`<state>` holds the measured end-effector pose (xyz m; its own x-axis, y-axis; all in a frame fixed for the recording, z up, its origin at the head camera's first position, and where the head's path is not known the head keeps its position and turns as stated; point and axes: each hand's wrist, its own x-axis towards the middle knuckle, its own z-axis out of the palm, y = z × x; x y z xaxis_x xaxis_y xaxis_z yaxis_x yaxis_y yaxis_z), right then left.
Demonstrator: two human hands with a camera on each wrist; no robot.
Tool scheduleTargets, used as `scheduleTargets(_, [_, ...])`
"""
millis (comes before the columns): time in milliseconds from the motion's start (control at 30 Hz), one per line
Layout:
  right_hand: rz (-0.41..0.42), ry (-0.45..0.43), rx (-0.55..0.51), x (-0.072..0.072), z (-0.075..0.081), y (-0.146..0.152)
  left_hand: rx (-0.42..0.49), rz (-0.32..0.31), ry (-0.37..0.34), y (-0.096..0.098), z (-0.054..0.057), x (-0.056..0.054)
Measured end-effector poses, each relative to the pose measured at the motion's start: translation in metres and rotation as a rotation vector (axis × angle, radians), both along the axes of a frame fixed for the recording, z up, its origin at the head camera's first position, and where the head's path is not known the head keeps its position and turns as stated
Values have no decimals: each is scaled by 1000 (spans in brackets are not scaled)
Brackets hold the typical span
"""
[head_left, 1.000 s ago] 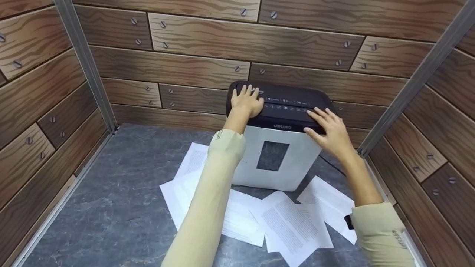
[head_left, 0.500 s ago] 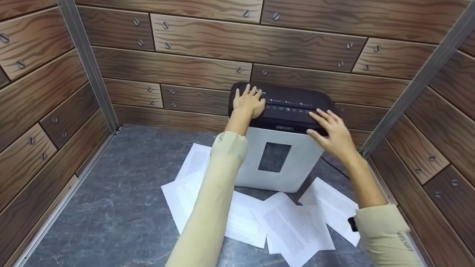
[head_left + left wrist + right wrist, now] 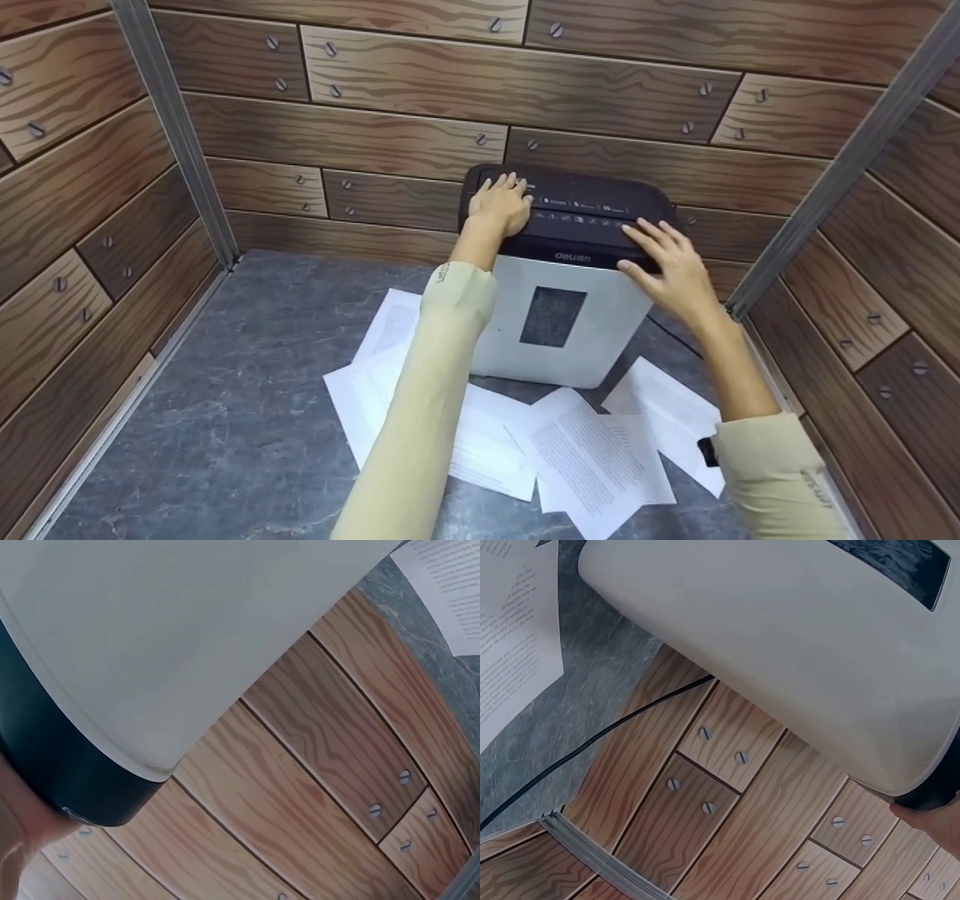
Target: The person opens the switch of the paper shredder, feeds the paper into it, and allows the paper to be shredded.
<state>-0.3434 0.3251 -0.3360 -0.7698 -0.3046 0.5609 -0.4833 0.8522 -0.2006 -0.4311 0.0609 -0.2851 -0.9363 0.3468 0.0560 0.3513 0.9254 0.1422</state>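
Observation:
A paper shredder [image 3: 600, 319] with a pale grey bin and a black top [image 3: 577, 238] stands upright near the back wall. My left hand [image 3: 500, 206] rests on the left part of that top, palm down, fingers extended toward the back. On the right front corner lies my right hand [image 3: 675, 274], its fingers stretched over the top and the thumb along the front edge. In the left wrist view the bin wall [image 3: 165, 645] fills the upper left, with part of the hand at the black rim. Similarly, the right wrist view catches the right hand [image 3: 937, 825] at the rim's corner.
Several printed sheets [image 3: 589, 454] lie overlapping on the dark grey tabletop [image 3: 225, 420] in front of the shredder. A black cord [image 3: 592, 739] runs out on its right side. Wood-patterned walls [image 3: 420, 82] with metal corner posts [image 3: 176, 142] enclose the back and both sides.
The left hand's fingers have drawn a little closer together and back on the black top. The right hand stays where it was, and the sheets lie unchanged.

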Motion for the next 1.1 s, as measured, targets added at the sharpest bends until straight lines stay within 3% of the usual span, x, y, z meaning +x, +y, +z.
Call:
scheduleTargets(433, [-1, 18, 2, 0, 0, 1, -16, -50, 20, -2, 1, -1])
scheduleTargets(967, [2, 20, 8, 1, -2, 1, -9, -53, 3, -4, 0, 3])
scheduleTargets(1100, [3, 19, 5, 0, -1, 0, -15, -50, -11, -3, 1, -1])
